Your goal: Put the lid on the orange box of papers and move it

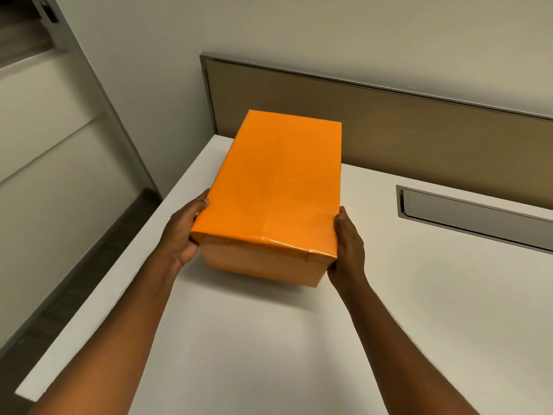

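Observation:
The orange box [260, 265] stands near the far left corner of a white desk [299, 339], its long side running away from me. Its glossy orange lid [275, 184] covers the top, so the papers inside are hidden. My left hand [182, 232] presses against the box's near left side, with the thumb on the lid's edge. Against the near right side lies my right hand [347, 247], its thumb up along the lid's corner. Both hands grip the box between them.
A brown partition panel [389, 130] with a metal rim runs along the desk's back edge. A recessed metal cable tray [472, 217] is set into the desk at the right. Left of the desk are a wall and dark floor [74, 289].

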